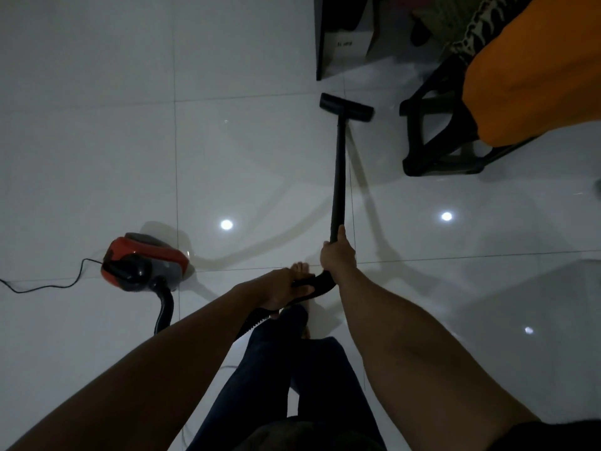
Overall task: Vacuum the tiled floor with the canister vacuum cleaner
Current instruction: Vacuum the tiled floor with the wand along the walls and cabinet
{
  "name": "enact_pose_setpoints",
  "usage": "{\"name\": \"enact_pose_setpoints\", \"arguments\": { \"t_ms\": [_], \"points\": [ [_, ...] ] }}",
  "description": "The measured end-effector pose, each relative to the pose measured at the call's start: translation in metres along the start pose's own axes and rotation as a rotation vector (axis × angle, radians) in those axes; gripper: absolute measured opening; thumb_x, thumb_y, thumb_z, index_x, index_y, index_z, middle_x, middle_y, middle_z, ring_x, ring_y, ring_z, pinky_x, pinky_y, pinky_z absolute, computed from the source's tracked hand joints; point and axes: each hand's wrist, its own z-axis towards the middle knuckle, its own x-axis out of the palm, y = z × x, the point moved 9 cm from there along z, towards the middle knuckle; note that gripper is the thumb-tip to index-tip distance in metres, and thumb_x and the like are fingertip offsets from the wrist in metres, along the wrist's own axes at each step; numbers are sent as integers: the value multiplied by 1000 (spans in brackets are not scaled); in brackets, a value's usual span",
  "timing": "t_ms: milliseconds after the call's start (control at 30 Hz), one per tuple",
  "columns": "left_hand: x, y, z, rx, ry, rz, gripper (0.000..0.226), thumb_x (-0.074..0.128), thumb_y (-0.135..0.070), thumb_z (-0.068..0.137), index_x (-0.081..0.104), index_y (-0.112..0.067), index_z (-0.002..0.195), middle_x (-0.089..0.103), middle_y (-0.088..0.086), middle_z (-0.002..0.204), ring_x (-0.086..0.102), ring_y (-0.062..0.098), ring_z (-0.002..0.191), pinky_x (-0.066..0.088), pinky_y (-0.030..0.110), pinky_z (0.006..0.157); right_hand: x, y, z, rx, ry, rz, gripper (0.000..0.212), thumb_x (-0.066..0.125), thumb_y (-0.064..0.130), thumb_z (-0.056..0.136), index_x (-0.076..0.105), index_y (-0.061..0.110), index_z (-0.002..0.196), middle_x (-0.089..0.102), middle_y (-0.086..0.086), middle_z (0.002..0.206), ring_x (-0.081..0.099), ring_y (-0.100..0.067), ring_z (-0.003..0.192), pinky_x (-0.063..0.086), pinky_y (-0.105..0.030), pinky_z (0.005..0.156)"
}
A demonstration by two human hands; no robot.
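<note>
REMOTE FEED, DIM ROOM: I am watching a person working a canister vacuum cleaner across a glossy tiled floor. The right hand is gripping the near end of the black wand, fingers curled round the tube. The left hand is wrapping its fingers round the curved handle behind it, where the hose comes in. Neither hand is spread.

The wand is reaching forward and the floor head is lying flat on the tile, near the corner of a dark cabinet. It is also just beside the legs of a black stool that is standing beneath an orange cloth. The red-and-grey canister is sitting well apart on the person's left, its power cord trailing off the left edge of the view.

I am judging this to be mid-sweep, though I cannot tell how much of the tile is already done.

The risks I am seeing from here:
- **Stool:** the head is sitting close enough that a push to the right could knock a leg or catch the hanging cloth.
- **Hose:** it is looping close by the person's bare foot, which is inviting a trip.
- **Cord:** a long reach forward could tug the canister onto its own cord or pull that cord taut.
</note>
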Motion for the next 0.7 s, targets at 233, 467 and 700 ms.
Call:
{"name": "enact_pose_setpoints", "arguments": {
  "t_ms": [233, 467, 700],
  "points": [
    [-26, -35, 16, 83, -11, 41, 53, 45, -42, 104, 35, -26, 153, 60, 14, 127, 64, 3, 52, 48, 17, 58, -38, 17, 24, 66, -68, -1, 67, 45, 25, 104, 8, 35, 159, 55, -12, 139, 58, -33, 117, 48, -36, 88],
    [-45, -64, 29, 101, -5, 15, 53, 43, -45, 103, 34, -31, 154, 62, -1, 94, 60, 5, 51, 49, 24, 65, -70, 45, 37, 38, -94, -20, 67, 45, 26, 103, 9, 38, 158, 55, -12, 138, 60, -32, 113, 52, -39, 88],
    [-18, -36, 7, 65, 124, 78, 46, 47, -41, 103, 44, -32, 148, 56, 1, 102, 66, 18, 69, 44, 11, 43, -47, 10, -12, 39, -67, 26, 63, 42, 28, 105, 10, 38, 158, 61, -14, 131, 63, -32, 107, 47, -33, 77]
  ]
}}
